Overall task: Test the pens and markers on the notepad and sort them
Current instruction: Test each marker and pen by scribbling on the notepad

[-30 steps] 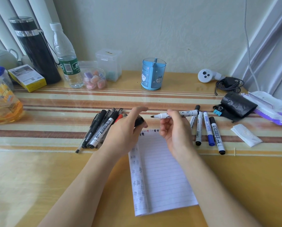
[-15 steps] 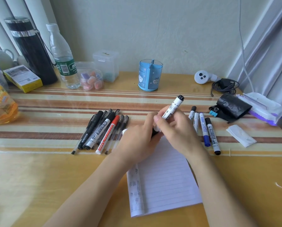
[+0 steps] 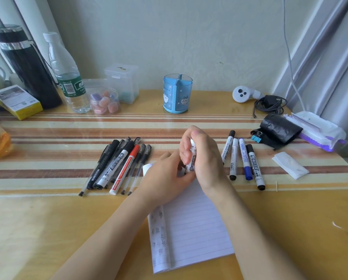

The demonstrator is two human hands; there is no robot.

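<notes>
— In the head view, where is the marker that is under test?

— The white marker [image 3: 191, 164] stands almost upright above the top edge of the notepad [image 3: 193, 229]. The right hand [image 3: 206, 158] grasps it; the fingers are wrapped round the barrel and hide its upper end.

— And the left hand?

— The left hand [image 3: 165, 176] is at the lower end of the same marker, with the fingers curled there. If it pinches something, I cannot tell, because the right hand covers that place.

— Where are the other pens?

— A bundle of black pens [image 3: 108, 166] lies on the striped part of the tabletop [image 3: 47, 229], left of the hands, and a red marker [image 3: 126, 168] lies among them. Right of the hands lie four markers side by side; one is the blue marker [image 3: 245, 160].

— What about the notepad?

— It lies open and flat, lined page up, partly under both forearms. A blue pen holder [image 3: 177, 96] stands well behind, near the wall.
</notes>
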